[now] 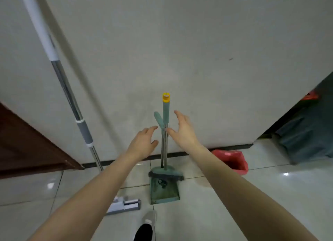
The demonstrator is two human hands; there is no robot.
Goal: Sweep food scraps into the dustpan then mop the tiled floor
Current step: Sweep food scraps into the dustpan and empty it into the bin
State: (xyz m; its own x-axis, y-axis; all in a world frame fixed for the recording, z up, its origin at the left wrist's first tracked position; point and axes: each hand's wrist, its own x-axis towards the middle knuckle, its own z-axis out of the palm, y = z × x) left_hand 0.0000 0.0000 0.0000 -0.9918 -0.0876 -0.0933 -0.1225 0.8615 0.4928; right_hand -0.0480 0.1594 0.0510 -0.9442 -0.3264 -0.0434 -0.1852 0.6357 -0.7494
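A green dustpan stands on the tiled floor against the wall, with a green broom upright in it; the broom's handle has a yellow cap. The dustpan's shorter green handle leans beside it. My left hand is just left of the two handles, fingers spread, holding nothing. On their right, my right hand hangs open too, its thumb close to the metal shafts. A flat mop leans on the wall at the left, its white head resting on the floor.
A small bin lined with a red bag sits right of the dustpan by the wall. A dark brown door is at the left. A doorway opens at the right with grey fabric inside. My shoe is below the dustpan.
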